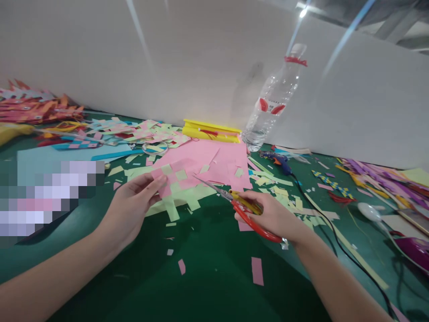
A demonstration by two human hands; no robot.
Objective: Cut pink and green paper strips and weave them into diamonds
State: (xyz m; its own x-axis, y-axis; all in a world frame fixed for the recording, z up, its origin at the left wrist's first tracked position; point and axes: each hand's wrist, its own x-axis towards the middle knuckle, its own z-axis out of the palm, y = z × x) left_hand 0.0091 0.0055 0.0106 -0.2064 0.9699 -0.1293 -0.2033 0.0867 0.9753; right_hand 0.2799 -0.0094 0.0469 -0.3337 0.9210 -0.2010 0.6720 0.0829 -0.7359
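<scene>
My left hand (132,206) pinches the left edge of a woven mat of pink and pale green paper strips (179,183), holding it just above the green table (201,268). My right hand (273,217) grips red-and-yellow-handled scissors (241,205); their blades point up and left toward the mat's right side, with the tip near its edge. Loose strip ends stick out from the mat's lower side.
Pink paper sheets (217,156) lie behind the mat. A yellow box (211,130) and a clear plastic bottle (273,100) stand by the white wall. A blue glue gun (279,162) with black cable lies right. Paper scraps and woven pieces cover both sides.
</scene>
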